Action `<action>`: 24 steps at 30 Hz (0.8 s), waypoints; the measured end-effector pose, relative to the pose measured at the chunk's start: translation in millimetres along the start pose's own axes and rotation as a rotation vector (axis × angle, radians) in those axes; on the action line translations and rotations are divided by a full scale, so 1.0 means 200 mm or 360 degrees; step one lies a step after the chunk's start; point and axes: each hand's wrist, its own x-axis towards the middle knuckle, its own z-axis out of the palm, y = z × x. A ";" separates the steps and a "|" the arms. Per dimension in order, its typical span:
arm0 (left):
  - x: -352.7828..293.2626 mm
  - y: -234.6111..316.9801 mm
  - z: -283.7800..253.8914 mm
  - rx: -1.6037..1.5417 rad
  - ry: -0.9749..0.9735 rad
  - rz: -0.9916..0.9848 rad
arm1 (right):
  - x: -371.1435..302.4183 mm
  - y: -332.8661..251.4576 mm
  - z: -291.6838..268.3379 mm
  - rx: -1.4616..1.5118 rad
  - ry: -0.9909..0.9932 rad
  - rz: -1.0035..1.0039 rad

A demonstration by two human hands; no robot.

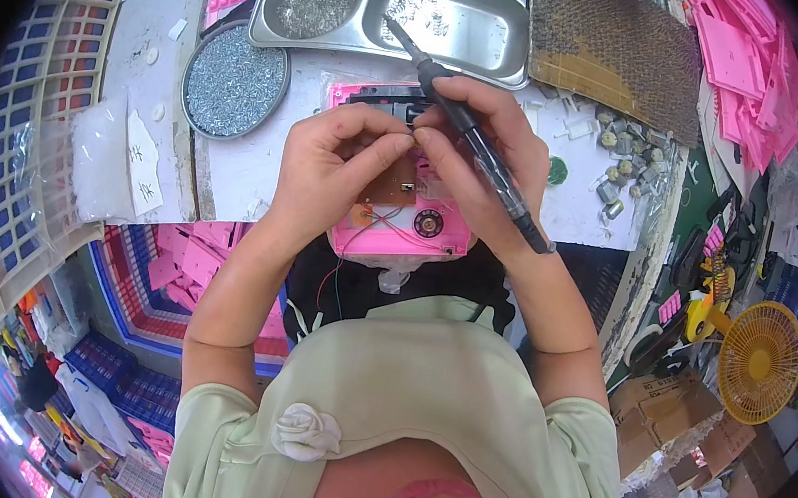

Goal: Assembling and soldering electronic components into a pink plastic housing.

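A pink plastic casing [456,240] lies at the table's near edge, partly over my lap. It holds a brown circuit board [386,187], a round black speaker [428,222] and thin red and green wires. My left hand [331,159] is above the casing, thumb and forefinger pinched together; what they hold, if anything, is hidden. Against them rest the thumb and fingertips of my right hand [513,139]. That hand also keeps a black screwdriver [488,158] across its palm, the shaft pointing up and to the left, away from the casing.
Beyond the casing stands a metal compartment tray [499,41] with small metal parts. A round dish of screws [235,81] is at left, small motors [627,161] at right. Pink plastic parts [735,56] are piled far right; a crate [135,304] sits below left, a yellow fan [759,363] right.
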 end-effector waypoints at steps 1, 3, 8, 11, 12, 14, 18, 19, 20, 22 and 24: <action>0.00 0.01 0.00 -0.0043 -0.0009 -0.0020 | 0.00 0.00 0.00 -0.0005 0.0009 0.0004; 0.00 0.02 0.00 -0.0132 -0.0024 -0.0060 | -0.01 0.00 0.00 -0.0014 0.0024 0.0015; 0.00 0.01 -0.01 -0.0098 -0.0011 -0.0067 | -0.03 0.01 0.02 -0.0019 0.0073 0.0035; 0.00 0.03 -0.01 -0.0119 0.0018 -0.0062 | -0.04 0.03 0.01 -0.0090 0.0069 -0.0059; 0.00 0.04 -0.01 -0.0141 0.0029 -0.0064 | -0.04 0.03 -0.01 -0.0112 0.0066 -0.0072; 0.04 0.02 -0.04 0.0484 0.0102 0.0340 | -0.06 0.02 -0.13 -0.0316 -0.0039 -0.0181; 0.04 0.05 0.01 0.0911 0.0198 0.0525 | -0.09 -0.05 -0.29 -0.0371 -0.0018 -0.0307; 0.04 0.05 0.02 0.0918 0.0188 0.0514 | -0.10 -0.06 -0.30 -0.0327 0.0017 -0.0288; 0.03 0.04 0.02 0.0925 0.0178 0.0504 | -0.12 -0.07 -0.28 -0.0286 0.0045 -0.0259; 0.03 0.04 0.02 0.0929 0.0177 0.0492 | -0.14 -0.07 -0.30 -0.0321 -0.0032 -0.0297; 0.03 0.04 0.02 0.0927 0.0191 0.0490 | -0.15 -0.08 -0.34 -0.0442 -0.0225 -0.0358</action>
